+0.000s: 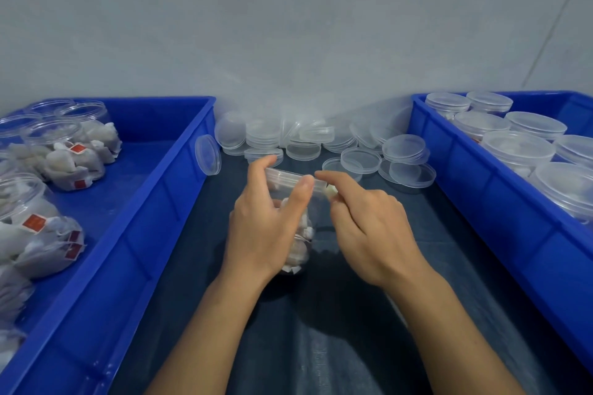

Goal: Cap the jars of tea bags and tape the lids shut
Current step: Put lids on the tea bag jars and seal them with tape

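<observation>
Jar (pixel 296 228) of tea bags is held at frame centre over the dark worktop (pixel 321 346), long axis tilted, lidded mouth pointing up and away. Left hand (pixel 266 228) fingers are curled round it; right hand (pixel 369 228) fingers pinch at the lid (pixel 288 177) rim.

The clear jar (pixel 296 228), filled with tea bags, stands capped with its lid (pixel 288 177) before me.
</observation>
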